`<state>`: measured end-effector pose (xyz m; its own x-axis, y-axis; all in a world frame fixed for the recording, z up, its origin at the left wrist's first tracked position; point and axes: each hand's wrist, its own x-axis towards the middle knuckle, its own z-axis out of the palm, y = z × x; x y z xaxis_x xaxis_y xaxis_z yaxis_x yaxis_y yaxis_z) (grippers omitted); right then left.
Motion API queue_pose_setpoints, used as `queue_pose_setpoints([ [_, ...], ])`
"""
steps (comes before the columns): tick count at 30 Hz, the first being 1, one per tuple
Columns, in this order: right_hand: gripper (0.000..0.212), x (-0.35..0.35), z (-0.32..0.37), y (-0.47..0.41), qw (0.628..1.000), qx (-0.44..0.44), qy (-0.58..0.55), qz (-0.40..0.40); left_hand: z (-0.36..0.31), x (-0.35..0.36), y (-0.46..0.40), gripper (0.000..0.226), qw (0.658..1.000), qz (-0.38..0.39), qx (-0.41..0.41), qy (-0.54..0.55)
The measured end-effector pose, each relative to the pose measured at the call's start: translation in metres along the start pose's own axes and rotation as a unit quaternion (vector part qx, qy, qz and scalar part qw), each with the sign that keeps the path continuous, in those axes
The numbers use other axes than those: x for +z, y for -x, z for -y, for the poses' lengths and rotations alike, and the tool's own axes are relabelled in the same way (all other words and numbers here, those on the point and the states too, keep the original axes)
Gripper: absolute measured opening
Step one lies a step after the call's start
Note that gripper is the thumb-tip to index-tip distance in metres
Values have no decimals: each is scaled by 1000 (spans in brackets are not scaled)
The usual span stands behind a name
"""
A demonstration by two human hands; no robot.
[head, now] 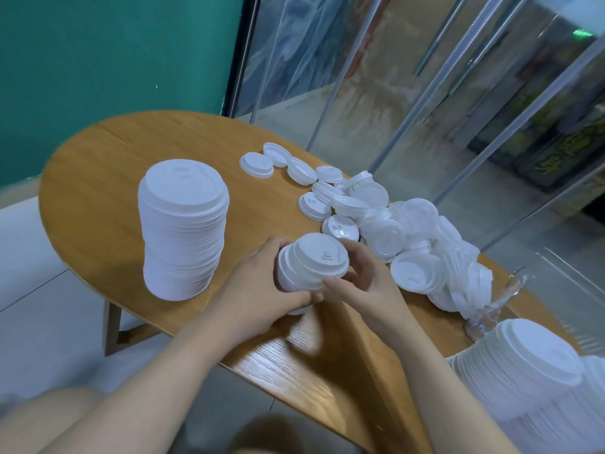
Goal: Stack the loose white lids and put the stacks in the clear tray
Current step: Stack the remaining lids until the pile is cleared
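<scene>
I sit at a rounded wooden table (108,178), looking down at my two bare hands. My left hand (262,290) curls around the underside and near side of a short stack of white lids (311,267), fingers wrapped so the pile cannot slide apart. My right hand (363,283) cups the stack's other side, thumb and fingers bent against the rims, apparently squaring the top lid onto the ones beneath. The stack tilts toward me, held just above the tabletop, which probably lets me check that the rims nest.

To the right of my hands, a heap of loose white lids (386,231) sprawls across the table, some flat, some on edge, several overlapping. It trails away from me toward the far edge. It lies within easy reach of my right hand, so I would judge each new lid is picked from there.

On the left, well apart from the heap, a tall finished stack (183,231) stands upright by itself, likely parked there to keep it clear of the loose pile.

At the lower right, a clear tray (510,290) juts over the table edge, its walls hard to trace. Another large stack (537,362) lies near it; I cannot tell whether it sits inside the tray. Many lids remain unsorted.
</scene>
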<state>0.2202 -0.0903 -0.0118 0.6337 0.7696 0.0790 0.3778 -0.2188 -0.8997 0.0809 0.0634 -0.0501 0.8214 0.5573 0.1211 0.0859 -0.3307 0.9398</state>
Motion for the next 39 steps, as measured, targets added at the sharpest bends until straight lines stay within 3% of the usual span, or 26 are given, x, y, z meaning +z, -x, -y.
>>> queue_pose_setpoints([
  [3,68,5,-2,-1,999,3,36,1,1,0,-1,79,1000,7,5,3],
  [7,69,7,0,-2,999,3,48,9,7,-1,-2,110,1000,20,-5,-23],
  [14,68,5,0,1,997,0,72,23,6,-8,1,99,999,40,1,-34],
  [20,66,3,1,1,994,-10,107,36,4,-15,4,113,998,27,2,-54],
  [30,49,1,7,-8,996,24,80,38,1,-16,7,100,999,30,27,-33],
  [35,49,-3,1,-7,994,39,76,61,0,-16,5,69,998,29,42,-23],
  [39,39,-7,2,-11,995,40,69,66,2,-15,3,71,998,23,45,-29],
])
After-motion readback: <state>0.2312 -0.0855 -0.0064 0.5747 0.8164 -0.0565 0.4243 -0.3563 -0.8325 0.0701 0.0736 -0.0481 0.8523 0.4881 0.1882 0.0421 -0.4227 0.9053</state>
